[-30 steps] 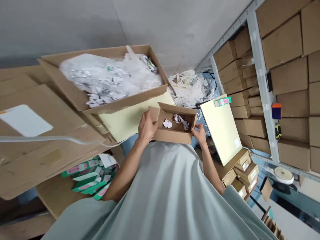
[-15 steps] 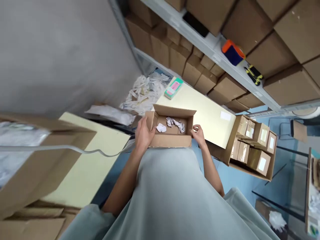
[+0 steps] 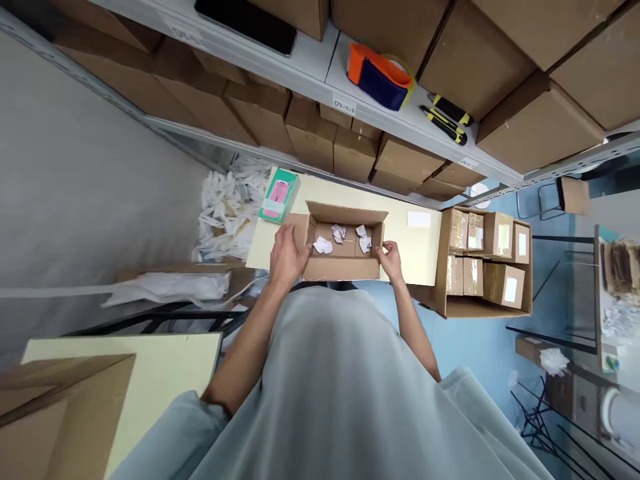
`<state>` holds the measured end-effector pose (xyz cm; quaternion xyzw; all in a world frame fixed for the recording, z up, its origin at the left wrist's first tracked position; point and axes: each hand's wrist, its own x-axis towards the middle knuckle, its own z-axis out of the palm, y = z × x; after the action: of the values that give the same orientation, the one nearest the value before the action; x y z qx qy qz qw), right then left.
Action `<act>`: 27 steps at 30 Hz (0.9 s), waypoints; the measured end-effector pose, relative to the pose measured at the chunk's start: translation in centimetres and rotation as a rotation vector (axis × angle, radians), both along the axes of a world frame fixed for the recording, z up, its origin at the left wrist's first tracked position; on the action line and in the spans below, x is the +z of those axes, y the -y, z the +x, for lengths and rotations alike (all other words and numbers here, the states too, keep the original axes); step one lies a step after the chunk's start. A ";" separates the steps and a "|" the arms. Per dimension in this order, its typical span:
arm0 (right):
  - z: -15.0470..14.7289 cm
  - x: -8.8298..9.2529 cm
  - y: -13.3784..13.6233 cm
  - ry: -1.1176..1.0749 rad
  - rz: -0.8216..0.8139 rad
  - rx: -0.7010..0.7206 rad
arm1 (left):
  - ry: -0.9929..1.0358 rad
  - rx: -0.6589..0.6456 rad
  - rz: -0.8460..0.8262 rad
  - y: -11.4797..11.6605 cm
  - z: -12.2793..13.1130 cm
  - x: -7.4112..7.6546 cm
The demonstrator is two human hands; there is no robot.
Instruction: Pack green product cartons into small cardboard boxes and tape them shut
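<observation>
An open cardboard box with its flaps up is in front of my body, at the near edge of the pale table. Inside lie crumpled pieces of paper, spread out along the bottom. My left hand is closed on the box's left end, its thumb at the rim and its fingers along the side flap. At the right end, my right hand pinches the wall near the corner. A green and pink packet stands on the table, beyond my left hand.
A white label lies on the table. To the right, a large carton holds several small taped boxes. Shelving with cartons, a tape dispenser and yellow-black cutters rises behind. Shredded paper is piled at the left.
My view has turned, facing the table and shelves more squarely. Both hands still hold the box. The crumpled paper inside has shifted from two clumps to three separate pieces.
</observation>
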<state>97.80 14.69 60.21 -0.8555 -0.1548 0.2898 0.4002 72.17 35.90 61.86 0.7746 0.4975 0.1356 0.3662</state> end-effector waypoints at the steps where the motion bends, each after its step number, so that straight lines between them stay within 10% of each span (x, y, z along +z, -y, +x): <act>1: 0.0 -0.2 -0.3 0.004 -0.007 -0.017 | 0.006 -0.017 -0.001 -0.7 0.4 -0.3; 9: -1.5 0.8 -1.7 0.126 -0.124 -0.079 | 0.045 -0.023 -0.077 -4.7 0.4 -2.0; 17: -4.1 5.6 0.7 0.332 -0.248 -0.190 | -0.180 0.162 -0.145 -13.1 2.0 -3.2; 27: -7.9 10.5 0.9 0.323 -0.200 -0.130 | -0.063 0.088 -0.136 -16.9 2.3 -5.8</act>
<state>89.92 13.82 70.70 -0.9345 -0.1319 0.1361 0.3012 74.42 52.84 56.06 0.7292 0.5505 0.0930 0.3957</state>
